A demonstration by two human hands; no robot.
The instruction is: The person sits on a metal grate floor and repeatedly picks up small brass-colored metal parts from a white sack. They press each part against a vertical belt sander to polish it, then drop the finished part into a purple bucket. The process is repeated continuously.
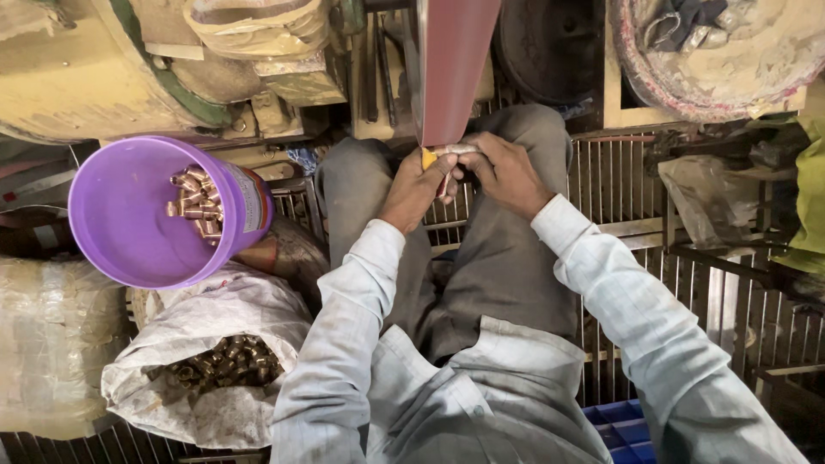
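Metal fitting (453, 150), short, silvery tube, pressed w/ both hands against belt (451, 69).

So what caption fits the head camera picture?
Both hands press a small metal piece against a red sanding belt.

Both hands (464, 172) cover most of the small metal piece (454, 150) against the reddish belt (451, 69), whose upper run leaves the top edge, and the white sack (206, 378) hides most of its brass fittings.

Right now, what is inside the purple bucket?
The purple bucket holds a small heap of short copper-coloured metal fittings lying against its far wall. The rest of the inside shows bare purple plastic. Whatever lies beneath the heap is covered.
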